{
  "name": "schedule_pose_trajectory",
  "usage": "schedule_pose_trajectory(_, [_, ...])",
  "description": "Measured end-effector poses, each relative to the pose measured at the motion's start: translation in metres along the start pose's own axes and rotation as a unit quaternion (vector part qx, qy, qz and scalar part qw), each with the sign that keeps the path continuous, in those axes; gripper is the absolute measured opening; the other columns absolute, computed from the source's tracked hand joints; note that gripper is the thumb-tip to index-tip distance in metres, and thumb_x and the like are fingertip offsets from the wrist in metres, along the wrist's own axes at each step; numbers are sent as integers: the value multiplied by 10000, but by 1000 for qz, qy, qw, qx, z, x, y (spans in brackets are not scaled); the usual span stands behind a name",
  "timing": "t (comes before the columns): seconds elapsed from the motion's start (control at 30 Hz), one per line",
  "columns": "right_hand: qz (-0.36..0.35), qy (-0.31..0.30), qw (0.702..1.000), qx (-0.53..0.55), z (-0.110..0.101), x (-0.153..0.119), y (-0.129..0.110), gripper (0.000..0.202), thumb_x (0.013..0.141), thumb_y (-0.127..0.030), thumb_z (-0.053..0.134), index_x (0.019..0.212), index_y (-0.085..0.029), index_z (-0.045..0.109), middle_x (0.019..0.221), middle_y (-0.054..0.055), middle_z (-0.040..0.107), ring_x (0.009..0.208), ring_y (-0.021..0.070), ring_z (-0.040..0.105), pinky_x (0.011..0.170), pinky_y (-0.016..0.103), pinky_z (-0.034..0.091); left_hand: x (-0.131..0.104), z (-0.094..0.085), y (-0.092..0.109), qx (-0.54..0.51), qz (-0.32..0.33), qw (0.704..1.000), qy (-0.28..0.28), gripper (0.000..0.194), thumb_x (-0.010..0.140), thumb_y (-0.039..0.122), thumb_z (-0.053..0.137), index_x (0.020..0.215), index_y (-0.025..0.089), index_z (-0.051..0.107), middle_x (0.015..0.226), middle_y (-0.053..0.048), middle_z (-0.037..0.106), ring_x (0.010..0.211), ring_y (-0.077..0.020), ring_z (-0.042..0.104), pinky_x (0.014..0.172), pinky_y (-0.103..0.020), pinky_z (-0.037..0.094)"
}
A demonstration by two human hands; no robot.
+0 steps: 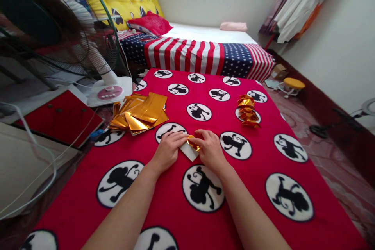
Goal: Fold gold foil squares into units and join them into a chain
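A partly folded sheet of gold foil paper (190, 151), its pale backing facing up, lies on the red cloth (175, 183) with monkey prints. My left hand (169, 151) presses on its left side with fingers together. On the right, my right hand (209, 150) pinches the gold folded part. Beyond my left hand sits a loose pile of gold sheets (140, 111). Folded gold pieces (247, 111) stand in a row at the right of the cloth.
A fan (109, 90) with a white base stands at the left, beside a red panel (60, 115). Behind the cloth is a bed (187, 52) with cushions. A yellow stool (293, 83) is on the floor at the right.
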State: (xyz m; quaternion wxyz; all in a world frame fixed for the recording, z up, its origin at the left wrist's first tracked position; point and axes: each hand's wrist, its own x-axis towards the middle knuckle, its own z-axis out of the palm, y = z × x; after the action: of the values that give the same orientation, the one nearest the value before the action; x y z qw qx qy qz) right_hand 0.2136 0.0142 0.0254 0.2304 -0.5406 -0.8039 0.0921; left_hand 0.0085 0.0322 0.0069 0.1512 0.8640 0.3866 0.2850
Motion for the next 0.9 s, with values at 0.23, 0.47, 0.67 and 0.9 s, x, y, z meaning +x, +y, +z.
schedule_pose_trajectory(0.23, [-1,33,999,40,2,-20,-26,228,780,-193,689,992,-274,700,1158,37,624,1056,237,508,915,395,359,-4,-1,-7,-55,27,998,24,495,835,1,427,1218,204,666,1207,-82,686,1096,-218,580,989,-455,503])
schedule_pose_trajectory(0.47, [58,78,995,23,4,-17,-3,157,899,-182,574,857,-235,716,964,39,667,915,204,526,812,363,351,-12,-10,-4,-69,15,997,-5,490,824,-2,476,1211,229,669,1188,-61,702,1019,-202,576,924,-411,528])
schedule_pose_trajectory(0.67, [45,91,994,40,-1,-23,-12,94,857,-240,633,924,-242,699,1024,47,647,934,215,531,834,376,353,-18,-14,3,-55,18,997,-43,505,849,27,472,1285,234,619,1137,-69,712,900,-189,569,839,-372,532])
schedule_pose_trajectory(0.9, [8,33,999,32,5,-20,-12,163,846,-140,608,875,-260,714,1040,32,636,962,208,518,813,355,354,-18,-12,-4,-66,-40,997,-7,486,862,22,443,1252,226,649,887,-64,663,854,-165,578,771,-297,515])
